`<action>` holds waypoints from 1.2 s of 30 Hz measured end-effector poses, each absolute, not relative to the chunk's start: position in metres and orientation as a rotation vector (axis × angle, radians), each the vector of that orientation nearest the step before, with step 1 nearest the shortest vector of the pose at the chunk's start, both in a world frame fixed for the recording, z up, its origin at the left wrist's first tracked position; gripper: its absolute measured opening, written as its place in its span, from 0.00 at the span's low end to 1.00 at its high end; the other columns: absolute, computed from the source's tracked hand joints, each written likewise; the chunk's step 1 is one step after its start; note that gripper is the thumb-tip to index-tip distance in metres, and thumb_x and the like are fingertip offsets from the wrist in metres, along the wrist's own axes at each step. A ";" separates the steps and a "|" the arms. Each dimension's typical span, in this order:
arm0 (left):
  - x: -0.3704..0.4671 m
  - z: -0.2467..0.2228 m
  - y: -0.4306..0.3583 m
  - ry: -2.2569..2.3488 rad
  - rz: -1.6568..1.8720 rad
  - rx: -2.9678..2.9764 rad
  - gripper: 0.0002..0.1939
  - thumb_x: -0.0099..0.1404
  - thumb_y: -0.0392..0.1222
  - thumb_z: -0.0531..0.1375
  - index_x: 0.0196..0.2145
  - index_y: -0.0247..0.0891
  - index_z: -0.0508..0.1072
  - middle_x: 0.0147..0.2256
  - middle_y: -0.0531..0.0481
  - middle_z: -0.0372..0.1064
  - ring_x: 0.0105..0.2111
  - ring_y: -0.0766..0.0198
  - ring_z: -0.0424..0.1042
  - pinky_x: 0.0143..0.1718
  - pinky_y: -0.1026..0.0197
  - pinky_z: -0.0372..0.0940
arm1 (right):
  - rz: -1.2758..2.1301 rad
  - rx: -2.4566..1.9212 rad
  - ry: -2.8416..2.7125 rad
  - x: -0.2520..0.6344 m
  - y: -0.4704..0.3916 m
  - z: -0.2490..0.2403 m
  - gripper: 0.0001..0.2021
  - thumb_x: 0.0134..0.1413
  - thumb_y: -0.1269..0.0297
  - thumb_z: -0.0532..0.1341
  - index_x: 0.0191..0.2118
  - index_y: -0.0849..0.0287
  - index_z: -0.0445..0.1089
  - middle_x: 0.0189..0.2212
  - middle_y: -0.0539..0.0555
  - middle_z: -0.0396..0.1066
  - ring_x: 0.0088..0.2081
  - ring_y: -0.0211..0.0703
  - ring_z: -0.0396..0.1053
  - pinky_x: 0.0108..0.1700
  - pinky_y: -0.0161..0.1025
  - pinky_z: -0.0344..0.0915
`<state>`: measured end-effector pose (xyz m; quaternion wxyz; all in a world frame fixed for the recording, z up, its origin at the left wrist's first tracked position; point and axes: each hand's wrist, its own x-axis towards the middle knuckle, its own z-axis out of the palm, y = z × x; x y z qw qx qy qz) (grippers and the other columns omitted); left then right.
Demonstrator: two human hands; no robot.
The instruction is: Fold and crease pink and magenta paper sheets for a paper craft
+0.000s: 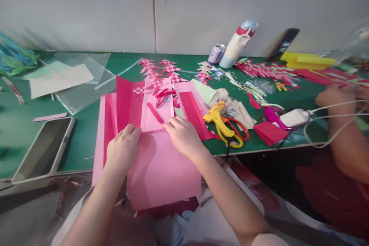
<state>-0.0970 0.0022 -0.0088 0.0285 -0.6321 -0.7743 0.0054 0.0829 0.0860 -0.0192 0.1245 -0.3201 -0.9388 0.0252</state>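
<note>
A large light pink sheet of paper [164, 169] hangs over the table's front edge toward my lap. My left hand [123, 146] is closed on its upper left corner, fingers curled. At the upper right, my right hand [183, 134] pinches the same sheet along its top edge. A narrow dark pink strip [155, 113] lies just beyond my right fingertips. Red-handled scissors [164, 96] rest on the paper behind it. Folded deep pink sheets [128, 103] stand up left of centre, and another deep pink piece [196, 115] lies beside my right hand.
Woven pink paper chains [152, 73] lie at the back. Right of me are a yellow glue gun [217, 119], a bottle [238, 46], a can [216, 54] and a white charger [294, 117] with cables. A phone [44, 150] lies left. Another person's hand [336, 98] is at far right.
</note>
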 end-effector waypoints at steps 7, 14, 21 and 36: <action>-0.091 -0.014 -0.007 -2.395 0.000 -1.917 0.14 0.68 0.38 0.48 0.39 0.39 0.73 0.39 0.45 0.69 0.35 0.59 0.72 0.23 0.62 0.58 | 0.088 -0.839 -2.703 0.074 0.084 -0.030 0.11 0.61 0.76 0.54 0.41 0.59 0.72 0.38 0.55 0.69 0.43 0.44 0.62 0.41 0.38 0.58; -0.069 -0.032 -0.030 -2.178 -0.200 -1.884 0.22 0.65 0.32 0.50 0.56 0.23 0.65 0.54 0.30 0.64 0.51 0.44 0.65 0.48 0.48 0.65 | -0.106 -0.685 -2.597 0.077 0.083 -0.044 0.11 0.63 0.73 0.53 0.36 0.59 0.73 0.34 0.54 0.70 0.38 0.42 0.63 0.40 0.38 0.59; -0.061 -0.036 -0.034 -1.979 -0.244 -1.952 0.23 0.64 0.26 0.48 0.56 0.17 0.64 0.57 0.30 0.63 0.59 0.40 0.58 0.59 0.44 0.57 | -0.230 -0.593 -2.507 0.077 0.083 -0.048 0.10 0.61 0.73 0.56 0.31 0.60 0.72 0.31 0.53 0.71 0.37 0.41 0.65 0.39 0.39 0.61; -0.051 -0.039 -0.037 -1.942 -0.121 -1.907 0.23 0.62 0.22 0.44 0.50 0.16 0.70 0.51 0.27 0.69 0.49 0.46 0.72 0.44 0.54 0.72 | -0.174 -0.577 -2.585 0.071 0.075 -0.037 0.08 0.61 0.74 0.55 0.38 0.62 0.73 0.37 0.56 0.73 0.43 0.44 0.66 0.47 0.41 0.64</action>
